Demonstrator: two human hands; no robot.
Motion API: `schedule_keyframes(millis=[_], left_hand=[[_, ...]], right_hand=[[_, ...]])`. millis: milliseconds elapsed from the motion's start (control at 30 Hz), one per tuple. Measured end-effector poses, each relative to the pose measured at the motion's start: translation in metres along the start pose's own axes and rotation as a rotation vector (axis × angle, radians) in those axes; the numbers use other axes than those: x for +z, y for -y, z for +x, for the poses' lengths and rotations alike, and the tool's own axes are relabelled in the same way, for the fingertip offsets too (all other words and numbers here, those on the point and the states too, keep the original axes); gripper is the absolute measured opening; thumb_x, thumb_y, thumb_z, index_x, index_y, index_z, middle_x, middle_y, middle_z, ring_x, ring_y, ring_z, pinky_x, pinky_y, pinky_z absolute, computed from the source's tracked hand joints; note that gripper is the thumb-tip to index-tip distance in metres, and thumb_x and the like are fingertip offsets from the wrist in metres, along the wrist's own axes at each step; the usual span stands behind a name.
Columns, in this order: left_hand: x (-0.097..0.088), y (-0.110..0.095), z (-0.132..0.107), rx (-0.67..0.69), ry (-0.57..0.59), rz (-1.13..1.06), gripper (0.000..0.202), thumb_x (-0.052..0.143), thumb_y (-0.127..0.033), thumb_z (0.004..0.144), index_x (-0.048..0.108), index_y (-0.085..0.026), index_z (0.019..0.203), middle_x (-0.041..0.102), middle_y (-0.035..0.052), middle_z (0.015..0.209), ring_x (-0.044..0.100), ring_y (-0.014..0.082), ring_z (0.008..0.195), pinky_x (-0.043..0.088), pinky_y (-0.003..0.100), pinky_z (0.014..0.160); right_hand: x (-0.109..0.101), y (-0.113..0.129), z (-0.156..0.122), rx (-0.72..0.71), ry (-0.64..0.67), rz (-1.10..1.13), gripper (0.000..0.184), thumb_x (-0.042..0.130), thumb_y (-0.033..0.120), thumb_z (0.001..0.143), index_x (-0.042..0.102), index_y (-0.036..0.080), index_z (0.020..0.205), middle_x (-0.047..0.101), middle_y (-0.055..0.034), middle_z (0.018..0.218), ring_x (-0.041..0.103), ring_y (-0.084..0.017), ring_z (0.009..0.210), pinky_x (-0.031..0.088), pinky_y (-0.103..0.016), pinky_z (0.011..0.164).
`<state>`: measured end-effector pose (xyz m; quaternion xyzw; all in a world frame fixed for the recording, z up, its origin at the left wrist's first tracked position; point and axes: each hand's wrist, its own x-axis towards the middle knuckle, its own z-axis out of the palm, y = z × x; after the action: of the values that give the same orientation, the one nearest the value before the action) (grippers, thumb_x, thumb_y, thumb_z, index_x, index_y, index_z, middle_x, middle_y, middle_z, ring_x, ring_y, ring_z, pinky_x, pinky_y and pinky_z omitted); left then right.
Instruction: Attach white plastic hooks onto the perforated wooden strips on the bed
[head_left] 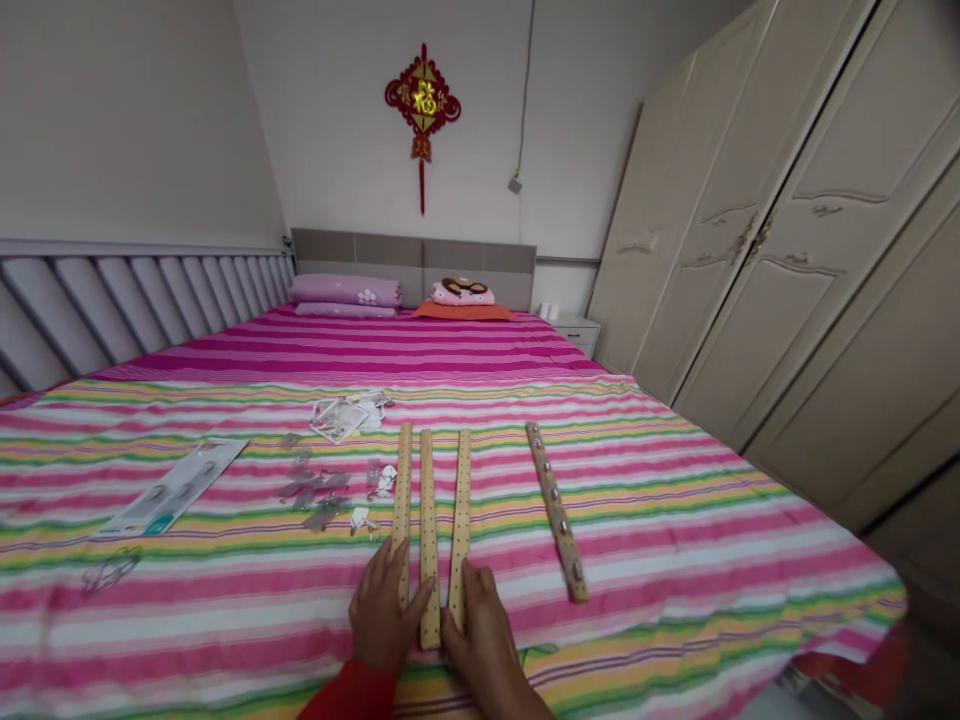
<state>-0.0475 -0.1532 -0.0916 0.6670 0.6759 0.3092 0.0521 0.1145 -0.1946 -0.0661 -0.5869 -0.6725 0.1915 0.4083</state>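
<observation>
Three long, flat wooden strips with rows of small holes lie side by side on the striped bed sheet. My left hand [384,612] grips the near end of the left strip [403,470], its thumb reaching over to the middle strip [428,520]. My right hand [484,635] holds the near end of the right strip [461,490] between thumb and fingers. Off to the right lies a fourth wooden strip [553,500] with several shiny metal pieces along it. Small grey and clear pieces [319,492] are scattered left of the strips, alongside white bits [361,519].
A long flat package [176,490] and a thin looped item [111,571] lie at left on the sheet [660,560]. Farther back sits a pile of clear and white packaging [349,413]. Folded bedding [345,290] rests by the headboard [375,247]; wardrobes [750,260] stand at right.
</observation>
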Motion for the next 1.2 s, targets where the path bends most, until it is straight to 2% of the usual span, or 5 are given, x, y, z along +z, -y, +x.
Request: schedule_keyframes(millis=[267, 533, 700, 900, 1200], left_hand=[[0.006, 0.013, 0.000, 0.063, -0.030, 0.012, 0.051, 0.051, -0.047, 0.079, 0.055, -0.024, 0.125, 0.052, 0.0086, 0.134, 0.048, 0.0258, 0.122, 0.044, 0.040, 0.095], [0.002, 0.007, -0.001, 0.033, -0.010, 0.048, 0.049, 0.047, -0.046, 0.082, 0.054, -0.026, 0.126, 0.050, 0.0076, 0.137, 0.047, 0.0255, 0.122, 0.045, 0.041, 0.091], [0.005, 0.010, -0.001, 0.009, 0.009, 0.054, 0.049, 0.049, -0.047, 0.080, 0.054, -0.028, 0.126, 0.050, 0.0065, 0.137, 0.048, 0.0260, 0.122, 0.047, 0.040, 0.087], [0.008, 0.012, -0.002, 0.045, -0.030, 0.033, 0.049, 0.049, -0.046, 0.080, 0.054, -0.027, 0.125, 0.051, 0.0075, 0.136, 0.049, 0.0252, 0.121, 0.046, 0.040, 0.089], [0.006, 0.013, -0.002, 0.050, -0.044, -0.118, 0.049, 0.053, -0.046, 0.078, 0.057, -0.026, 0.122, 0.053, 0.0089, 0.133, 0.049, 0.0272, 0.121, 0.045, 0.044, 0.093]], right_hand=[[-0.015, 0.005, 0.007, -0.131, 0.155, 0.137, 0.048, 0.057, 0.018, 0.078, 0.050, 0.023, 0.125, 0.057, -0.0065, 0.100, 0.059, -0.021, 0.089, 0.050, -0.029, 0.078], [-0.098, -0.048, 0.005, 0.252, -0.615, 0.005, 0.035, 0.045, 0.047, 0.086, 0.060, 0.016, 0.093, 0.061, -0.0104, 0.085, 0.056, -0.026, 0.082, 0.044, -0.038, 0.074], [-0.116, -0.075, 0.007, 0.541, -0.436, 0.236, 0.044, 0.050, 0.060, 0.078, 0.052, 0.021, 0.057, 0.056, -0.0026, 0.051, 0.055, -0.021, 0.055, 0.045, -0.032, 0.054], [-0.120, -0.076, 0.027, 0.873, -0.216, 1.164, 0.033, 0.059, 0.048, 0.080, 0.057, 0.016, 0.076, 0.067, -0.0068, 0.060, 0.063, -0.016, 0.048, 0.047, -0.022, 0.040], [-0.100, -0.073, 0.047, 0.608, 0.064, 1.705, 0.024, 0.063, 0.037, 0.081, 0.055, 0.016, 0.073, 0.059, 0.0024, 0.054, 0.039, -0.004, 0.029, 0.028, -0.011, 0.024]])
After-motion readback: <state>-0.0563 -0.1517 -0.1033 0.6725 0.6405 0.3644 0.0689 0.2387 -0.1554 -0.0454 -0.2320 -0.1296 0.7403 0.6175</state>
